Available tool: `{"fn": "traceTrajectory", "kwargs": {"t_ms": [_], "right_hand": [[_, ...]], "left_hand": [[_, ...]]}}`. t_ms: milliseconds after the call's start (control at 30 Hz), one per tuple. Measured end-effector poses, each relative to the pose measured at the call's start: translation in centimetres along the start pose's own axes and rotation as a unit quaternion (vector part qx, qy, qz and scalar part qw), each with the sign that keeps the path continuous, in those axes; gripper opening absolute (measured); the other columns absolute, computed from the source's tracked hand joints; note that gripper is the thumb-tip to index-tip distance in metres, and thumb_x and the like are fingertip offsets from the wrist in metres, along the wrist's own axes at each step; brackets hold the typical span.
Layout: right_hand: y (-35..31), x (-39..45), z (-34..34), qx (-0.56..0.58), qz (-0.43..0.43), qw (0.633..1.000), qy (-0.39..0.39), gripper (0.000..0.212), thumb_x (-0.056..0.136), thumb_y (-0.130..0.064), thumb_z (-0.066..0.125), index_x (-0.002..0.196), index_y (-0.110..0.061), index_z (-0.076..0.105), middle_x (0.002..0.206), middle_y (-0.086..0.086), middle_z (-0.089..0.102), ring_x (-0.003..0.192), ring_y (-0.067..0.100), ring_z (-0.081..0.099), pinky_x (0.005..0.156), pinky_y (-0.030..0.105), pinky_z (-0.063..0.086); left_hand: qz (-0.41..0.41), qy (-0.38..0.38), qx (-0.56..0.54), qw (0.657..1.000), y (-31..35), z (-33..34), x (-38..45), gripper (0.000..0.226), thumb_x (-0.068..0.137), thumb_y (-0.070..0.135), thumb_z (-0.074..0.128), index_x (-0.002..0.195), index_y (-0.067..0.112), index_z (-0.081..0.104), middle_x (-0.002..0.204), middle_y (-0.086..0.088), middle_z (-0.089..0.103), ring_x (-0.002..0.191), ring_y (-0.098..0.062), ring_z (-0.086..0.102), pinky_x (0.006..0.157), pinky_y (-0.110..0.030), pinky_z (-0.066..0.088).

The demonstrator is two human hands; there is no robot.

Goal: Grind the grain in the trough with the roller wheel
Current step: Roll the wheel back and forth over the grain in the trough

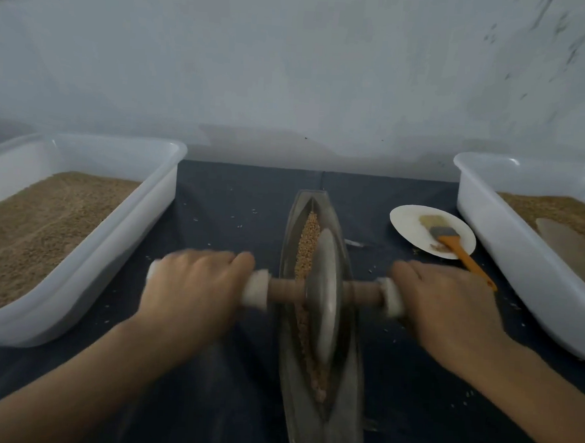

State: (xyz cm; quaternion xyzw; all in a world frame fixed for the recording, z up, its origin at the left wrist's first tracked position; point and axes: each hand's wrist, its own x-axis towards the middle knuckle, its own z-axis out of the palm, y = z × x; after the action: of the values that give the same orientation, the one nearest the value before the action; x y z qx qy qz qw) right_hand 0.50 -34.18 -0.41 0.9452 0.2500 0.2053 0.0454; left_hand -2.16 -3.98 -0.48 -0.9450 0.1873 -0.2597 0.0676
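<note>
Now your left hand (193, 284) and right hand (446, 300) curl around the axle (286, 288) ends mid-frame; roller wheel (322, 297) looks heavy and rigid in the trough (347, 376).

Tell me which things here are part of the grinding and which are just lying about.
In use: trough, grain in it, roller wheel, left hand, right hand.

Lying about: left tub of grain, right tub, plate, brush.

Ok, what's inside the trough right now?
Grain lies along the trough groove, with the roller wheel standing in it mid-length. Whatever sits directly under the wheel is covered.
</note>
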Motion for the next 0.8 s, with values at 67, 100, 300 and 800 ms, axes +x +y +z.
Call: {"fn": "traceTrajectory", "kwargs": {"t_ms": [67,100,300,800], "right_hand": [[0.7,3.0,2.0,-0.05,0.036,0.998,-0.004,0.04,0.056,-0.021,0.086,0.078,-0.019,0.052,0.062,-0.002,0.054,0.047,0.02,0.05,0.042,0.025,0.027],[1.2,4.7,2.9,-0.064,0.055,0.996,0.012,0.036,0.064,-0.024,0.083,0.081,-0.02,0.051,0.062,-0.004,0.051,0.047,0.018,0.045,0.043,0.024,0.021],[1.9,9.8,3.1,-0.092,0.067,0.992,0.057,0.029,0.072,-0.025,0.078,0.083,-0.015,0.052,0.069,0.005,0.062,0.054,0.029,0.054,0.05,0.029,0.019],[0.4,2.5,1.4,-0.044,0.028,0.999,0.01,0.052,0.038,-0.021,0.092,0.07,-0.02,0.051,0.054,-0.004,0.05,0.04,0.018,0.045,0.043,0.017,0.012]], "left_hand": [[-0.022,0.01,0.037,0.999,-0.9,2.3,3.4,0.038,0.054,0.021,0.086,0.067,0.019,0.05,0.057,0.001,0.056,0.045,-0.026,0.055,0.048,-0.025,0.026],[-0.043,0.01,0.055,0.997,-1.5,3.5,5.4,0.034,0.063,0.023,0.081,0.069,0.02,0.048,0.061,0.0,0.059,0.05,-0.027,0.058,0.049,-0.027,0.027],[-0.119,-0.023,0.027,0.992,-3.9,6.5,10.5,0.024,0.085,0.037,0.058,0.076,0.024,0.041,0.074,-0.001,0.062,0.064,-0.03,0.055,0.057,-0.033,0.03],[-0.062,-0.043,0.057,0.995,-0.6,2.1,2.4,0.047,0.064,0.037,0.08,0.072,0.028,0.035,0.061,0.006,0.056,0.048,-0.019,0.053,0.048,-0.025,0.023]]}}
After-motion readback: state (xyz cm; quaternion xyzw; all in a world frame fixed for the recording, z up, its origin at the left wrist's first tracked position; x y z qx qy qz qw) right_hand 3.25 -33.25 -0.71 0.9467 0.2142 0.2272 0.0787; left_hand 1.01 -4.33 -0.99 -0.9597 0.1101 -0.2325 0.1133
